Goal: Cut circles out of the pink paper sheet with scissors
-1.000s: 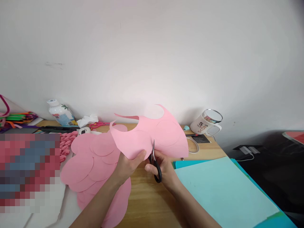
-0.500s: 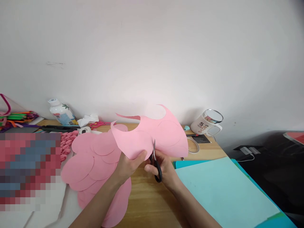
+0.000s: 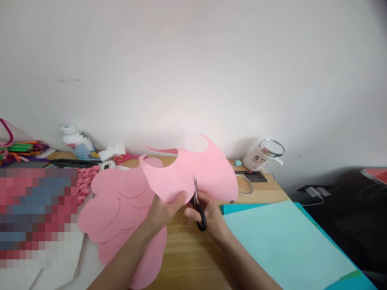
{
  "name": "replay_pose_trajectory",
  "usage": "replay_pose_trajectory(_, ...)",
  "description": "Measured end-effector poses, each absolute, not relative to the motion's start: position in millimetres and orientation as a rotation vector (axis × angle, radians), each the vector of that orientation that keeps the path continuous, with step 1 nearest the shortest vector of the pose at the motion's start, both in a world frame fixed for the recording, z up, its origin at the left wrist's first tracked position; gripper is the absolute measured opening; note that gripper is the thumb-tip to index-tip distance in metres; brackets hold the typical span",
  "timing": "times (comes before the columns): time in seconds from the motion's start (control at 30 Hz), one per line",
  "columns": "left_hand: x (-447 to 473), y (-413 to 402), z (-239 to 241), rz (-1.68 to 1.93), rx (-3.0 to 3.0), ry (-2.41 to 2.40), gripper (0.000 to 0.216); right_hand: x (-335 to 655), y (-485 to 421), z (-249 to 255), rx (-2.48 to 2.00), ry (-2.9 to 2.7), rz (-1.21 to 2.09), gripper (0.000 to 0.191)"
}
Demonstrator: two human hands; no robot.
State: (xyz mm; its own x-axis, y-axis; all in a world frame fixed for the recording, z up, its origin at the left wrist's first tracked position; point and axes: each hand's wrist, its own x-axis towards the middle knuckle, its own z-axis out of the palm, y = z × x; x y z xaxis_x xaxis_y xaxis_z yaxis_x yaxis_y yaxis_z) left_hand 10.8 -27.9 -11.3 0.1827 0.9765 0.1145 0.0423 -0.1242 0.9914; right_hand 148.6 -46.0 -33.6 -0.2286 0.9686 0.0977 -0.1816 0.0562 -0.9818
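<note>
A pink paper sheet with curved cut-outs along its top edge is held up above the wooden table. My left hand pinches its lower edge between thumb and fingers. My right hand is closed round the black handles of small scissors, whose blades stick up into the sheet's lower edge. Faint circle outlines show on the sheet.
Several pink paper circles lie stacked to the left. Teal paper sheets lie at the right. A white mug, a tape ring, a bottle, pink scissors and coloured pipe cleaners stand along the wall.
The pink sheet has shifted very slightly in my hands; the scissors stay in the same place at its lower edge.
</note>
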Motion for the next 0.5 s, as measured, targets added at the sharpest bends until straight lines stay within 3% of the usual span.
replay_pose_trajectory(0.5, 6.2, -24.7, -16.8, 1.152, 1.428, 1.022, 0.019, 149.4, -45.6, -35.5, -0.902, -1.275, 1.384, 0.038)
